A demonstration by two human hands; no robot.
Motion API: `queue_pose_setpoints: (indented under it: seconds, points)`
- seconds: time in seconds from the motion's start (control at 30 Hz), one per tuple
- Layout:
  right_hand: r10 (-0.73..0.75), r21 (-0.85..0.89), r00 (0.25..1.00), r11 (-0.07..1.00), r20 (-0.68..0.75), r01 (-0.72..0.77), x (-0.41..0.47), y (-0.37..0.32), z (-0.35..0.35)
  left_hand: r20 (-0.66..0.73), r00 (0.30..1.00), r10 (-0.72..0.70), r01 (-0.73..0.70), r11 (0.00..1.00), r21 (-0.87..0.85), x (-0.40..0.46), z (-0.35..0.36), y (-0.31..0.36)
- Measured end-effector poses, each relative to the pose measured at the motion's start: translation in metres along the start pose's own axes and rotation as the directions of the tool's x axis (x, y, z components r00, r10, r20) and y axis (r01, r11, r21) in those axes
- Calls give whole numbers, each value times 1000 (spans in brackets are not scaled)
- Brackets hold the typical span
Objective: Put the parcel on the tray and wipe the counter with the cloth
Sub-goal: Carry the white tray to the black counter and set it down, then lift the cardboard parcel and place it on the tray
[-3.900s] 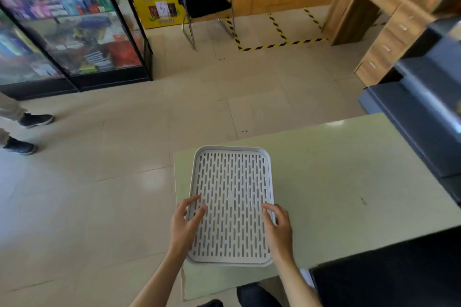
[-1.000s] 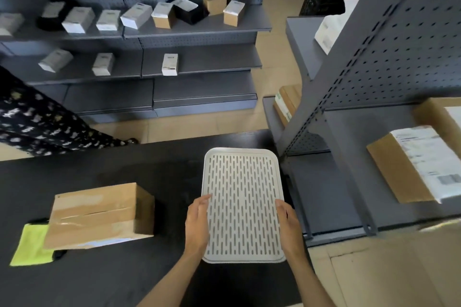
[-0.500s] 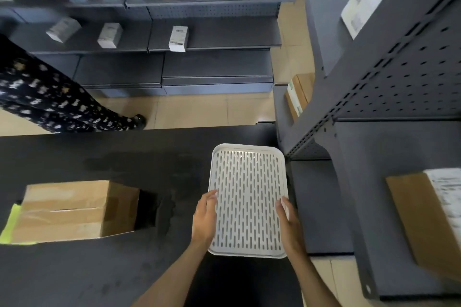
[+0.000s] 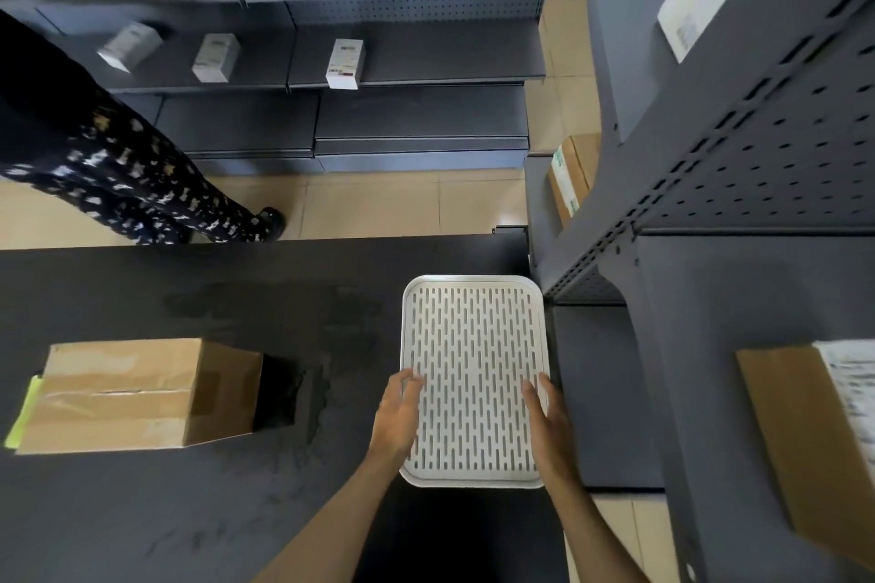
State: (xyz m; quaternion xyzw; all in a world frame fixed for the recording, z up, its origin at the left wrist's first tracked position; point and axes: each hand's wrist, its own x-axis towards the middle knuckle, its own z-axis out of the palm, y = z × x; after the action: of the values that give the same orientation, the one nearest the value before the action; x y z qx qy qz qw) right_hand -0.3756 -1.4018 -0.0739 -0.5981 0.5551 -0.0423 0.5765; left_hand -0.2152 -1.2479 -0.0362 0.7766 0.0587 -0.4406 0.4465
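A white slotted tray point(image 4: 473, 346) is held over the right end of the black counter point(image 4: 189, 511). My left hand point(image 4: 397, 417) grips its near left edge and my right hand point(image 4: 547, 421) grips its near right edge. Whether the tray rests on the counter cannot be told. A brown taped cardboard parcel point(image 4: 137, 393) sits on the counter at the left, well apart from the tray. A yellow-green cloth point(image 4: 23, 412) pokes out from under the parcel's left side, mostly hidden. A dull smear point(image 4: 293, 312) marks the counter between parcel and tray.
Grey metal shelving point(image 4: 710, 204) stands close on the right with a labelled cardboard box point(image 4: 814, 431). More shelves point(image 4: 379, 57) with several small boxes line the back. A person's patterned leg point(image 4: 118, 175) stands beyond the counter's far edge at the left.
I have carried the tray from a pale green table to the black counter. Over the last second the view tilted down and shifted right; the parcel slid toward the left edge.
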Motion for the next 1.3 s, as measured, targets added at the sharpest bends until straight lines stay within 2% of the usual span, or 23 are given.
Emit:
queue_pose_setpoints:
  seconds: [0.2, 0.27, 0.37, 0.43, 0.5, 0.6, 0.7, 0.83, 0.93, 1.03, 1.13, 1.3]
  points:
    - [-9, -77, 999, 997, 43, 12, 0, -3, -6, 31, 999, 12, -13, 999, 35, -3, -2, 0]
    - [-37, -144, 998, 989, 54, 45, -4, -8, -8, 45, 998, 34, -39, 994, 107, -5, -8, 2]
    - [-122, -359, 991, 924, 49, 131, -16, -21, -7, 53, 992, 118, -129, 943, 308, -19, -27, 4]
    - [-203, -501, 978, 842, 49, 200, -27, -35, -4, 73, 973, 218, -224, 825, 518, -31, -47, 5]
    - [-271, -570, 958, 775, 90, 273, -40, -51, 2, 95, 949, 300, -282, 675, 682, -43, -69, 6]
    - [-347, -629, 921, 679, 178, 378, -58, -72, 21, 107, 921, 374, -291, 480, 828, -60, -103, 8]
    - [-394, -655, 884, 602, 253, 456, -74, -90, 45, 95, 904, 416, -269, 383, 884, -76, -138, 5]
    - [-416, -673, 845, 522, 336, 524, -98, -105, 87, 82, 879, 469, -267, 342, 901, -92, -188, -8]
    - [-447, -706, 807, 421, 385, 570, -117, -113, 123, 67, 857, 511, -261, 316, 912, -98, -226, -18]
    - [-470, -728, 779, 342, 415, 594, -134, -125, 162, 44, 840, 541, -265, 337, 904, -99, -268, -24]
    - [-479, -724, 764, 321, 432, 610, -152, -138, 201, 4, 827, 563, -262, 379, 888, -96, -312, -28]
    - [-452, -717, 783, 359, 427, 598, -186, -154, 263, -25, 806, 591, -260, 392, 882, -83, -384, -39]
